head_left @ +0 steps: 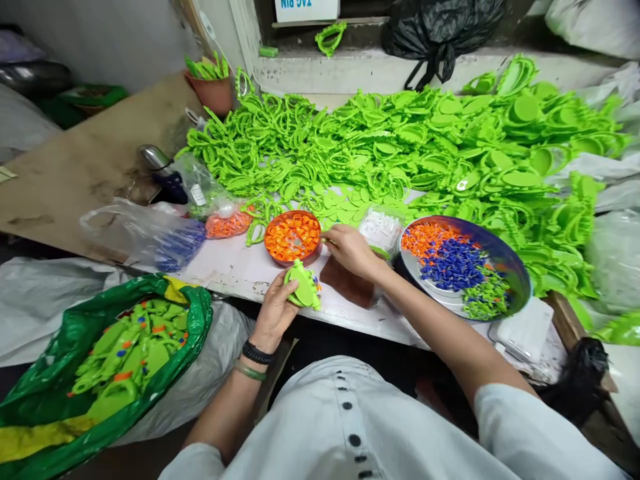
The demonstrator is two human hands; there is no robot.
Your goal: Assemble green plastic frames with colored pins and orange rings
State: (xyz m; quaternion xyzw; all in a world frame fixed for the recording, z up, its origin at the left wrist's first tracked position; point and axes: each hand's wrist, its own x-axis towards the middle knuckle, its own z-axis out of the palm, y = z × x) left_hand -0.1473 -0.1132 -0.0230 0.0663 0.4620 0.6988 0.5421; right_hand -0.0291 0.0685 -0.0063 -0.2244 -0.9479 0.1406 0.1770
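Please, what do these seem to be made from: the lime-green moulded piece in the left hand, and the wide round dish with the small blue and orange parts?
The lime-green moulded piece looks like moulded plastic: even colour throughout, smooth surface, soft sheen. The wide round silver dish looks like polished metal, perhaps steel or aluminium, since its bare inner surface shines brightly; the exact metal cannot be told.
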